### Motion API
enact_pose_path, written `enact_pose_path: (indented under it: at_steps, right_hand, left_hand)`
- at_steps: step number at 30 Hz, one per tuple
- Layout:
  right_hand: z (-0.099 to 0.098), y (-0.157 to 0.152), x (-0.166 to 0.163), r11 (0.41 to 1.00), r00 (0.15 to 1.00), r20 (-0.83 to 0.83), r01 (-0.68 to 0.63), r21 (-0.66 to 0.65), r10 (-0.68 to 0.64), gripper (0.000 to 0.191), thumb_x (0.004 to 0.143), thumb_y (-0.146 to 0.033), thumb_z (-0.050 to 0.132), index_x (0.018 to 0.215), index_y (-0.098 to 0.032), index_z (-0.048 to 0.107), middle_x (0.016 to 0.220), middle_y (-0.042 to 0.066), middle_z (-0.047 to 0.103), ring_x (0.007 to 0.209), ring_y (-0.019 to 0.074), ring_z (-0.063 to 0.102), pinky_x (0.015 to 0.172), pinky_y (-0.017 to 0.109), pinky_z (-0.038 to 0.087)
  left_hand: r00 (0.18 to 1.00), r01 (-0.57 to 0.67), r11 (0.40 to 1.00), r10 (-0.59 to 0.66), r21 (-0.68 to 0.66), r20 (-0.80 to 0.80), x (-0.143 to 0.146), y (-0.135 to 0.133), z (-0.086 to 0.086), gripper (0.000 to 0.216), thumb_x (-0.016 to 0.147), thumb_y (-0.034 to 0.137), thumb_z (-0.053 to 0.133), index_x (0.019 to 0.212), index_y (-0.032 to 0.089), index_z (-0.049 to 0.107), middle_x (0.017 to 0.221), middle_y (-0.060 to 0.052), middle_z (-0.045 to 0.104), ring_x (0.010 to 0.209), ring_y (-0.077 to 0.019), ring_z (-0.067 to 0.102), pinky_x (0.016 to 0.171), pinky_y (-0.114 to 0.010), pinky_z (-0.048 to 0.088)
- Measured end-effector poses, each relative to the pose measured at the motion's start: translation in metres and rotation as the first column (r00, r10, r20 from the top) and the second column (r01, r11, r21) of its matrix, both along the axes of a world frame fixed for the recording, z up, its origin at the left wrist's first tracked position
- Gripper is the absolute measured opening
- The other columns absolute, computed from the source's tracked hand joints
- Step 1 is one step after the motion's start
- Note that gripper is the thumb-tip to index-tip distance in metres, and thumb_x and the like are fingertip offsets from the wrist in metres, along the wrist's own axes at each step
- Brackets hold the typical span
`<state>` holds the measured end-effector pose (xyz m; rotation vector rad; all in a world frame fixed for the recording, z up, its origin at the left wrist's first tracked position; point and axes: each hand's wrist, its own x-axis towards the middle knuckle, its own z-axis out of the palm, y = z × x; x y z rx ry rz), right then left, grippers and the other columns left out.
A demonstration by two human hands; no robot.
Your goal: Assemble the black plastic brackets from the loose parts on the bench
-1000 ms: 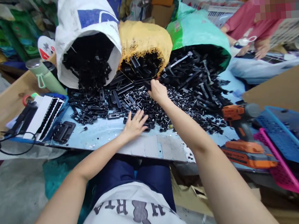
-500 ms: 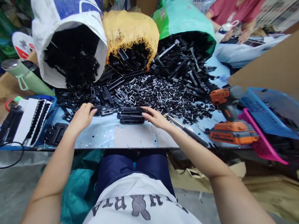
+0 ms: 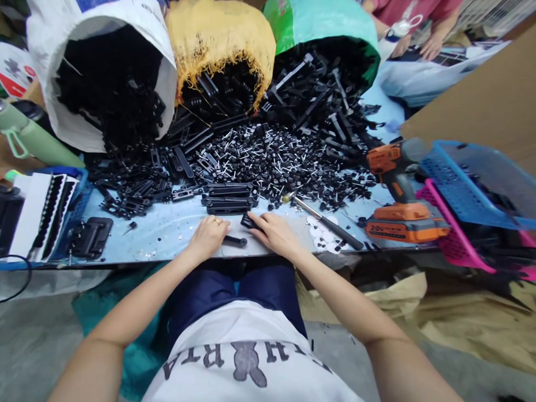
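L hand (image 3: 209, 239) is mostly closed, fingers curled on one end of a blk bar (image 3: 236, 242); bar's free end pts to 3 o'clock, nr table edge. R hand (image 3: 277, 234) is half-curled w/ a blk piece (image 3: 247, 221) btwn thumb & fingers, its tip out twd 10; grip partly hidden. Hands nr each other, not touching, over a pale pad (image 3: 234, 225).

From hands: row of blk parts (image 3: 228, 197) just beyond at 12, pile of small pins (image 3: 265, 158) at 1, white sack (image 3: 85, 18) at 11, yellow sack (image 3: 222, 29) at 12, green sack (image 3: 321, 13) at 1, mouths facing hands. Hammer (image 3: 327, 221) & orange drill (image 3: 400, 192) approx 3.
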<state>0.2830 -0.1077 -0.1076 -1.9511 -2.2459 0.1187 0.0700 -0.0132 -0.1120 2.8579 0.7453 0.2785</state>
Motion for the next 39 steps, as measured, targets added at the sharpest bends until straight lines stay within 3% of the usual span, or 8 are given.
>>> enact_pose_path:
  at_steps: [5,8,12,16,20,29,35,39]
  right_hand:
    - [-0.005,-0.004,0.007,0.997,0.998,-0.007,0.066,-0.037,-0.066,0.047,0.094,-0.038,0.046,0.136,-0.017,0.044,0.101,0.013,0.052,0.094,0.0256,0.048,0.085,0.038,0.042]
    - [-0.009,-0.005,0.007,0.997,0.953,-0.292,0.078,-0.002,-0.075,0.045,0.096,-0.04,0.04,0.135,-0.019,0.045,0.107,0.013,0.051,0.098,0.0245,0.05,0.089,0.04,0.042]
    - [-0.008,-0.001,-0.003,0.979,0.475,-0.858,0.145,-0.144,-0.197,0.056,0.094,-0.053,0.034,0.141,-0.023,0.035,0.103,0.008,0.057,0.082,0.0183,0.058,0.075,0.033,0.05]
    - [-0.006,0.008,-0.019,0.953,0.121,-0.947,0.081,-0.291,-0.299,0.072,0.084,-0.064,0.044,0.142,-0.023,0.032,0.092,0.006,0.06,0.066,0.0168,0.058,0.057,0.03,0.052]
    - [-0.004,0.012,-0.021,0.963,0.126,-0.971,0.208,-0.173,-0.202,0.065,0.081,-0.063,0.052,0.131,-0.022,0.049,0.112,0.007,0.056,0.086,0.0182,0.058,0.07,0.03,0.053]
    - [0.006,0.005,-0.023,0.936,-0.14,-0.929,0.031,-0.35,-0.342,0.078,0.076,-0.064,0.057,0.139,-0.024,0.036,0.077,0.003,0.058,0.057,0.0151,0.058,0.047,0.025,0.05]
    - [0.007,0.002,-0.016,0.973,0.066,-0.971,-0.015,-0.232,-0.23,0.066,0.075,-0.059,0.063,0.127,-0.021,0.053,0.072,0.0,0.058,0.052,0.0109,0.054,0.05,0.024,0.051]
    - [0.014,0.004,-0.014,0.963,0.003,-0.97,0.122,-0.241,-0.244,0.068,0.079,-0.061,0.056,0.133,-0.022,0.047,0.076,0.002,0.058,0.054,0.0119,0.056,0.047,0.024,0.051]
  left_hand:
    - [0.981,0.191,0.981,-0.19,-0.042,0.032,-0.001,-0.009,-0.006,0.029,0.088,0.031,0.049,0.11,0.015,0.057,0.11,-0.012,0.057,0.109,-0.0248,0.049,0.091,-0.039,0.04]
    - [0.988,0.045,0.976,-0.011,-0.215,0.155,0.005,-0.014,-0.006,0.026,0.092,0.023,0.037,0.109,0.013,0.055,0.1,-0.011,0.059,0.097,-0.0194,0.055,0.086,-0.034,0.043]
    - [0.9,-0.083,0.859,0.283,-0.506,0.332,0.017,-0.023,0.003,0.043,0.086,0.038,0.052,0.122,0.014,0.045,0.083,-0.003,0.057,0.074,-0.013,0.055,0.07,-0.025,0.045]
    - [0.842,-0.084,0.814,0.366,-0.574,0.396,0.029,-0.032,0.014,0.036,0.085,0.039,0.054,0.113,0.016,0.055,0.068,0.002,0.052,0.059,-0.0091,0.047,0.059,-0.02,0.04]
    - [0.829,-0.099,0.866,0.344,-0.49,0.441,0.032,-0.037,0.018,0.064,0.072,0.042,0.069,0.125,0.015,0.048,0.069,0.003,0.052,0.06,-0.0099,0.049,0.06,-0.021,0.042]
    - [0.817,-0.121,0.944,0.269,-0.306,0.509,0.036,-0.045,0.023,0.035,0.094,0.029,0.037,0.121,0.013,0.051,0.11,-0.011,0.062,0.101,-0.0176,0.059,0.088,-0.03,0.047]
    - [0.76,-0.155,0.901,0.371,-0.406,0.533,0.035,-0.034,0.032,0.04,0.094,0.03,0.035,0.125,0.011,0.052,0.097,-0.011,0.063,0.087,-0.0152,0.06,0.077,-0.027,0.048]
    - [0.741,-0.04,0.877,0.347,-0.478,0.575,0.032,-0.032,0.038,0.038,0.092,0.033,0.043,0.122,0.014,0.056,0.085,-0.006,0.064,0.072,-0.0109,0.058,0.069,-0.023,0.047]
